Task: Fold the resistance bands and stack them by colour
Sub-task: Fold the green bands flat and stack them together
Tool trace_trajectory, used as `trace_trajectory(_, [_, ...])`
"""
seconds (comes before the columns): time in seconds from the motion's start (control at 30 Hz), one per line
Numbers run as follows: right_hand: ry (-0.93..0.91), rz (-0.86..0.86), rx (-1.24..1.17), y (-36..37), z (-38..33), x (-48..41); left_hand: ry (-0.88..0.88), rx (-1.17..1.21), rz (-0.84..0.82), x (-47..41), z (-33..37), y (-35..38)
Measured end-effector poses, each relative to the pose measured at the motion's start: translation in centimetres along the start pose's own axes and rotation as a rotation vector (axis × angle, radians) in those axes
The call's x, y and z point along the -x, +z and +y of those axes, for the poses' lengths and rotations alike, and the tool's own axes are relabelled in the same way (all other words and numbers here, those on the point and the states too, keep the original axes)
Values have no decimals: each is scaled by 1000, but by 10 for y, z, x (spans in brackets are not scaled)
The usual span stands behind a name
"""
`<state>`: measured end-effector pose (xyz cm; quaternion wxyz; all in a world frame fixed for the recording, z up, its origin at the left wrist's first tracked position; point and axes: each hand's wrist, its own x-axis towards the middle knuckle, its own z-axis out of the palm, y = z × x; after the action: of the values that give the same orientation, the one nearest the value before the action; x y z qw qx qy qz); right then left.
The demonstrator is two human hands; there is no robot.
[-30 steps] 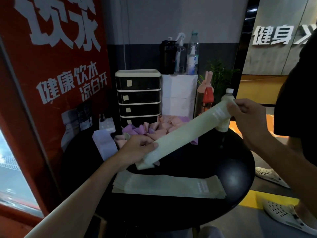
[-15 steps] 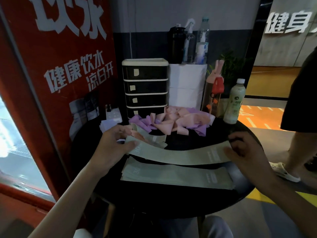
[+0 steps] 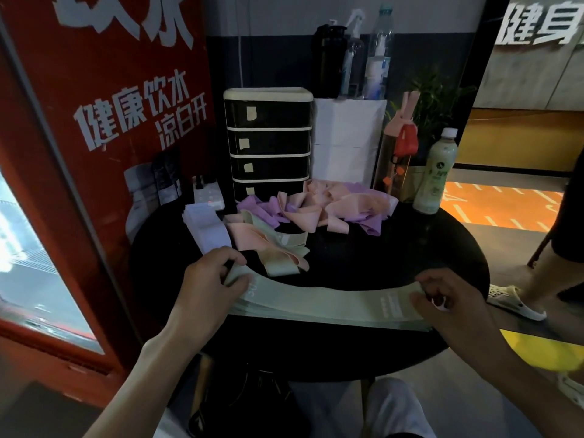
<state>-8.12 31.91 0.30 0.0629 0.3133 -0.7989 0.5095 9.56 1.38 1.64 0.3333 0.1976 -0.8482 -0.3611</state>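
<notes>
A pale green resistance band [image 3: 328,300] lies flat on top of a stack of green bands [image 3: 316,317] near the front of the round black table [image 3: 347,257]. My left hand [image 3: 211,279] pinches its left end with curled fingers. My right hand [image 3: 448,301] pinches its right end. Behind them, a loose pile of pink, purple and green bands [image 3: 309,210] sits at the middle of the table. A flat stack of lavender bands [image 3: 207,227] lies at the left.
A black drawer unit [image 3: 268,140] and a white box [image 3: 346,140] stand at the table's back. A pink bottle [image 3: 398,153] and a green drink bottle [image 3: 437,172] stand at the right. A red poster panel fills the left. Another person's leg and white clog [image 3: 512,301] are at the right.
I have brought the green band down from the air and laid it on the green stack. Both hands moved toward me and still hold its ends.
</notes>
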Motion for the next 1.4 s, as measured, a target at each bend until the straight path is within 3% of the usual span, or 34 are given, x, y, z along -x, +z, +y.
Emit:
trace_trajectory(0.43, [104, 16, -103, 7, 11, -3, 1, 14, 107, 5, -17, 10])
trace_trajectory(0.77, [54, -21, 84, 9, 13, 0, 87, -63, 75, 8, -21, 15])
trace_trajectory(0.93, [67, -42, 194, 9, 15, -1, 343, -309, 151, 6, -7, 17])
trace_trajectory(1.0, [65, -53, 221, 8, 15, -2, 453, -319, 73, 6, 7, 24])
trace_trajectory(1.13, [68, -72, 230, 5, 13, -5, 480, -249, -153, 13, 14, 48])
trace_trajectory(1.3, [-16, -67, 201, 3, -4, -25, 498, -251, -158, 16, 3, 60])
trace_trajectory(1.4, [-27, -161, 200, 17, -22, -52, 483, -234, -169, 14, 2, 60])
